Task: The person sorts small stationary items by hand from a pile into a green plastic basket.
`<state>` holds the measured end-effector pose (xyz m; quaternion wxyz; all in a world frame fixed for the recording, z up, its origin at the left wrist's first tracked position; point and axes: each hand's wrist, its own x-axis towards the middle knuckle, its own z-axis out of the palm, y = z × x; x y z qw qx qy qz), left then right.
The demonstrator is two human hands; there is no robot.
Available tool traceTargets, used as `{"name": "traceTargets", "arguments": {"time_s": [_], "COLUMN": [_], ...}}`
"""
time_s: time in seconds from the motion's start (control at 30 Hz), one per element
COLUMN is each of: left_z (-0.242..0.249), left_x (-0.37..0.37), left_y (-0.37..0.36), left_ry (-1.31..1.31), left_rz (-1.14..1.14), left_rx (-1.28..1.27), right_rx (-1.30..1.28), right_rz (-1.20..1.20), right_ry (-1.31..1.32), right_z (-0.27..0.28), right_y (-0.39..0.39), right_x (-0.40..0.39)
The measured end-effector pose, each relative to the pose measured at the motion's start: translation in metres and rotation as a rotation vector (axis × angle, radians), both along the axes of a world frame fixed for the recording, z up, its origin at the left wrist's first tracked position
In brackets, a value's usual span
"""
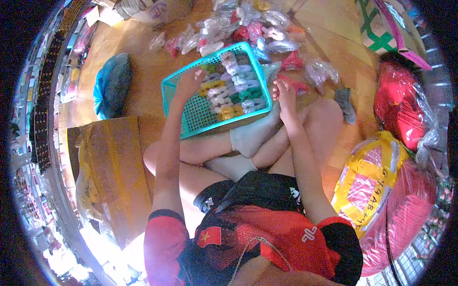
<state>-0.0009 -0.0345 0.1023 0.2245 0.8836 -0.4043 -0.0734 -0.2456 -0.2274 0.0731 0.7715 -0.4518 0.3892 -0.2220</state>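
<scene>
A turquoise plastic basket (184,125) lies tilted in front of my crossed legs. Rows of small, soft bundles (220,97) in white, yellow, green and grey fill its middle and right side, while bare mesh shows at lower left. My left hand (192,82) is over the basket's upper left part, fingers drawn together beside a green bundle (209,69); I cannot tell what, if anything, is between them. Just outside the right rim is my right hand (285,97), palm turned inward and fingers loosely bent apart, with nothing visible in them.
Many small plastic-wrapped packets (224,28) are scattered on the wooden floor beyond the basket. A blue bag (113,86) and a cardboard box (114,176) stand at left. On the right are a grey cloth piece (344,105), a yellow-taped package (367,181) and red plastic-wrapped bundles (400,105).
</scene>
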Motion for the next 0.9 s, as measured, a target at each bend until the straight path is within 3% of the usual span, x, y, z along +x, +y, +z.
{"name": "traceTargets", "arguments": {"time_s": [0.1, 0.2, 0.3, 0.5, 0.6, 0.7, 0.83, 0.87, 0.9], "left_z": [0.005, 0.001, -0.02, -0.022, -0.012, -0.035, -0.03, -0.042, -0.053], "left_x": [0.025, 0.045, 0.066, 0.068, 0.069, 0.104, 0.125, 0.135, 0.145], "left_y": [-0.03, -0.053, -0.065, -0.069, -0.064, -0.054, -0.033, -0.024, -0.015], "left_ry": [-0.082, 0.034, -0.064, 0.033, -0.081, -0.189, -0.1, -0.029, -0.024], "left_rz": [0.121, 0.194, 0.253, 0.197, 0.099, 0.243, 0.427, 0.51, 0.441], "left_rx": [-0.111, -0.088, -0.073, -0.102, -0.146, -0.186, -0.01, -0.128, -0.079], "right_rx": [-0.035, -0.063, -0.064, -0.092, -0.131, -0.136, -0.136, -0.141, -0.146], "right_rz": [0.054, 0.069, 0.069, 0.102, 0.091, 0.094, 0.117, 0.106, 0.096], "right_ry": [-0.013, -0.001, 0.0, 0.014, 0.048, 0.074, 0.077, 0.073, 0.067], "right_z": [-0.003, -0.009, -0.007, -0.01, -0.012, -0.009, -0.008, -0.01, -0.012], "right_y": [0.0, 0.0, 0.002, 0.003, 0.006, 0.006, 0.005, 0.005, 0.006], "right_x": [0.004, 0.007, 0.007, 0.012, 0.015, 0.013, 0.013, 0.014, 0.015]}}
